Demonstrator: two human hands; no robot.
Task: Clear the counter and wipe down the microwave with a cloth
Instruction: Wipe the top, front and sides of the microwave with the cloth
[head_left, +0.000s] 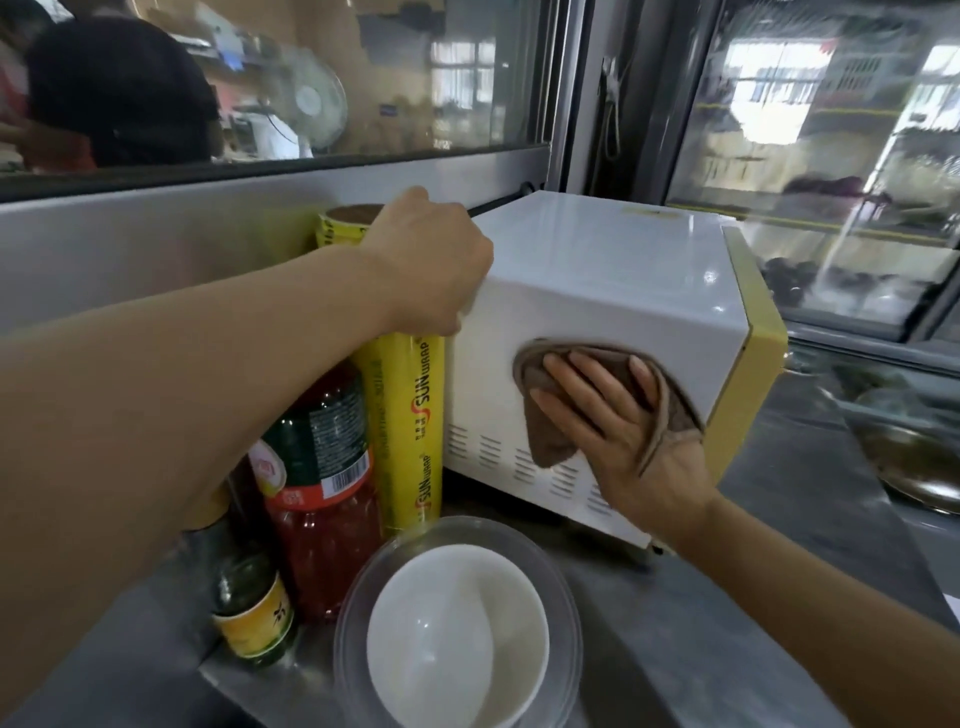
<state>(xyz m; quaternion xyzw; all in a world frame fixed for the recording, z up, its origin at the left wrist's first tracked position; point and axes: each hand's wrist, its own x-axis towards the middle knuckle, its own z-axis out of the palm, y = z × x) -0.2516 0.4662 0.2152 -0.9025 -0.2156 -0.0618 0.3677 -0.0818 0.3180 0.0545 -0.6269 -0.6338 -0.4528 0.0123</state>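
both hands are on the microwave (597, 270), and each has its own job. the right hand (618, 415) lies flat with fingers spread, palm pressing a brown cloth (545, 431) against the white side panel, just above the row of vent slots; spreading the fingers likely keeps the folded cloth from bunching and puts even pressure on the panel, so the step in hand looks like wiping that side. the left hand (431, 260) is curled over the rear upper corner of the casing, fingers hidden behind the edge, so it seems closed on that corner; i judge it braces the oven so it does not slide or turn on the steel counter (779, 545) under the push of the cloth. the microwave stands toward the counter's back edge, its yellow door frame facing right. crowded just beside its rear are two upright rolls of yellow sunwrap cling film (410, 431), a red sauce bottle (322, 493) and a small green bottle with a yellow label (254, 613), apparently pushed together to free the side panel. nearer the counter's front edge a white bowl (457, 639) sits inside a clear bowl (558, 577), so clearing looks unfinished.
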